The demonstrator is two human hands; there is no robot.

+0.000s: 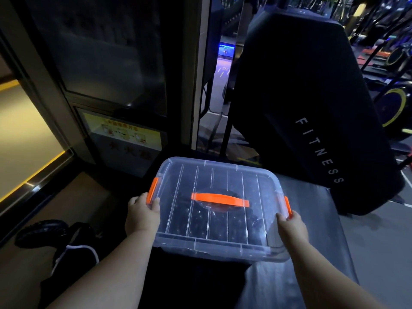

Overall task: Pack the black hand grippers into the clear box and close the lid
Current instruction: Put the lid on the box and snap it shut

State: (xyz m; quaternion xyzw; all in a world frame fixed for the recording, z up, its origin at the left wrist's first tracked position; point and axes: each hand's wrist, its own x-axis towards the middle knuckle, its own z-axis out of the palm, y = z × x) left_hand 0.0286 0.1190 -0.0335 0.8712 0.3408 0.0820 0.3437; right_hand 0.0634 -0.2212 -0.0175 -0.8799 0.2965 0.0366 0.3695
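- Gripping the left end of the clear box (218, 247) with the left hand (142, 217): fingers curled round the side wall, thumb (156, 207) laid on the rim of the lid.
- Gripping the right end likewise with the right hand (292, 226): thumb along the lid's edge, fingers wrapped round the far side and mostly hidden.
- Just beyond the left fingers and touching them, an orange latch (153, 190) lying down along the box end.
- Just beyond the right fingers, a second orange latch (288, 206) in the same pose. Cannot tell whether either is snapped home.
- Between the two sets of fingers, the ribbed lid (223, 179) seated flat on the box, with an orange handle (219, 199) folded flat across its middle.
- Under the lid, between the fingers, black hand grippers (200, 219) heaped inside, dim through the plastic; number not readable.
- Beneath the right fingers, a grey counter (323, 230) carrying the box.
- Beyond the right fingers, well apart, a tall black machine housing (312, 97) lettered FITNESS.
- Beyond the left fingers, a dark cabinet door bearing a yellow notice (124, 132).
- Nearer than the left fingers and to their left, a black shoe (42, 233) on the floor and a white cord (75, 249) against black fabric.
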